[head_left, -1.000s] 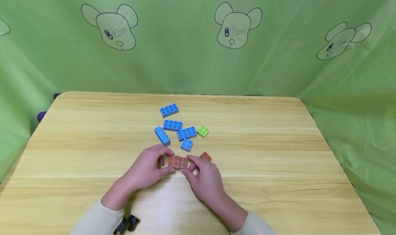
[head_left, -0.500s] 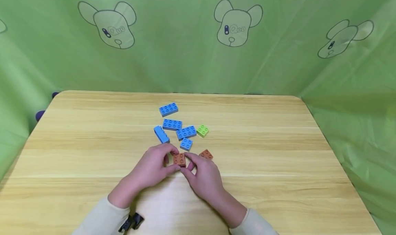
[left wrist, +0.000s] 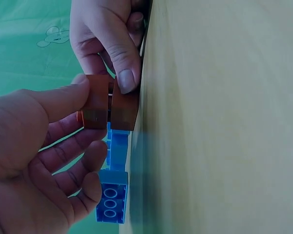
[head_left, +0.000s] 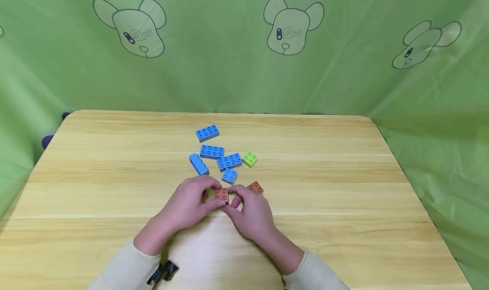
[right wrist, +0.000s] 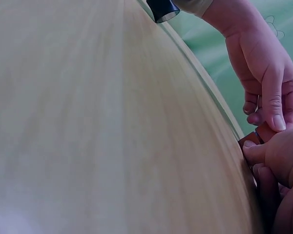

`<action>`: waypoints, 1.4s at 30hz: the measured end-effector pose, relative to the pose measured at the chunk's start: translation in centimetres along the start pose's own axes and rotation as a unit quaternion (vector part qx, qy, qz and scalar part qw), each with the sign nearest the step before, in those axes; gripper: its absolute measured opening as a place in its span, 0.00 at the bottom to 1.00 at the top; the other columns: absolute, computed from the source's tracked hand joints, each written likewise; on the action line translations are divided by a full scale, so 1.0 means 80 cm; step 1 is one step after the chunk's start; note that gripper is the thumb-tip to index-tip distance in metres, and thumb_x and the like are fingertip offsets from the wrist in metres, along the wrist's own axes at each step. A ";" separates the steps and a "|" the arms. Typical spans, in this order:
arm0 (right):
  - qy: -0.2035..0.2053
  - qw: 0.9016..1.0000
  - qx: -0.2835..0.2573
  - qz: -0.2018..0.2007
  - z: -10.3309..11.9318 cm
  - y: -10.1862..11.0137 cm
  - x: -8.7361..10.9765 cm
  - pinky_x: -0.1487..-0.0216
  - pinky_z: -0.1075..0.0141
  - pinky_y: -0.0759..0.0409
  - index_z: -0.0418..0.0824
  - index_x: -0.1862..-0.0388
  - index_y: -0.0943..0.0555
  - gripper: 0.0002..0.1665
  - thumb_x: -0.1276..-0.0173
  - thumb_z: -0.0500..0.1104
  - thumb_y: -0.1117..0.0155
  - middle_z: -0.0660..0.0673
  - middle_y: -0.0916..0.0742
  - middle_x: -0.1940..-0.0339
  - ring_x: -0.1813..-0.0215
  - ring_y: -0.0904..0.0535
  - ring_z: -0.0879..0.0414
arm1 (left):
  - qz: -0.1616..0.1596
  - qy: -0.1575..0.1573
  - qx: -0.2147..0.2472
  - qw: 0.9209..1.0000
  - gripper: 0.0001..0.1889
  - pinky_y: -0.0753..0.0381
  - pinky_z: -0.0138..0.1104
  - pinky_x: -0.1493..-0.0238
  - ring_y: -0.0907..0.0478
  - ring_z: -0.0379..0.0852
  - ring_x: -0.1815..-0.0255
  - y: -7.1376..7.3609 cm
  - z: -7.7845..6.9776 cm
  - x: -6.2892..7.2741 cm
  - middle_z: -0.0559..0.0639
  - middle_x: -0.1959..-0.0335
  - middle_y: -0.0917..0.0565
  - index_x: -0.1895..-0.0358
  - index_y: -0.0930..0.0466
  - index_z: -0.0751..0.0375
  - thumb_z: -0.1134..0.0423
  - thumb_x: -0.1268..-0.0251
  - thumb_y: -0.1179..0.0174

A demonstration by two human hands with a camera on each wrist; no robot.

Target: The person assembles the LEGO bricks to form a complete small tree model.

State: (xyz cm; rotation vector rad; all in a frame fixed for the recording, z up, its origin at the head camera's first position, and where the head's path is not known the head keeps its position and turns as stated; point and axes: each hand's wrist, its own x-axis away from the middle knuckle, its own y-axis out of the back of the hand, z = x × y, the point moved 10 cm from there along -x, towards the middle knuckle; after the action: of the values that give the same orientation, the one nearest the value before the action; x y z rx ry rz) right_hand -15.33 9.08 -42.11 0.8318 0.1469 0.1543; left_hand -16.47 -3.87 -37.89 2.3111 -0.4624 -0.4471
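Note:
My left hand [head_left: 187, 204] pinches an orange-brown 2x2 toy brick [left wrist: 94, 103] between thumb and fingers. Directly beneath it, on the table, sits a second orange-brown brick [left wrist: 123, 111], pinched by my right hand [head_left: 254, 215]. A narrow gap shows between the two bricks in the left wrist view; from the head view the upper one covers most of the lower. Beside my right knuckles lies a third orange-brown brick [head_left: 256, 187], partly hidden by that hand. A small blue 2x2 brick [head_left: 229, 176] lies just beyond the fingers.
Behind the hands, several longer blue bricks [head_left: 212, 151] are scattered, one tipped on its side [head_left: 199, 164]. A lime green 2x2 brick [head_left: 250, 159] lies to their right. The wooden table [head_left: 344, 188] backs onto a green curtain [head_left: 214, 69].
My left hand has moved right, bringing its brick from partly overlapping the other to right above it. The right hand has stayed nearly in place, still holding the lower brick.

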 end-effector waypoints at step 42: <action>0.006 0.993 -0.010 -0.120 -0.029 0.087 0.029 0.76 0.68 0.24 0.41 0.60 0.19 0.25 0.53 0.44 0.14 0.49 0.19 0.69 0.77 0.26 0.62 | -0.033 0.040 0.173 0.983 0.20 0.22 0.34 0.72 0.23 0.41 0.74 -0.022 0.039 0.004 0.43 0.74 0.20 0.54 0.17 0.58 0.66 0.51 0.21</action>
State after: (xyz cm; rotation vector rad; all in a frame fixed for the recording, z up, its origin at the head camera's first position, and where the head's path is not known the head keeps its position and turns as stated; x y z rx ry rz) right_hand -14.02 15.87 -38.65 0.7872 0.2544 -0.0666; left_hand -17.25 -4.66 -41.35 2.6758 -0.4537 -0.3218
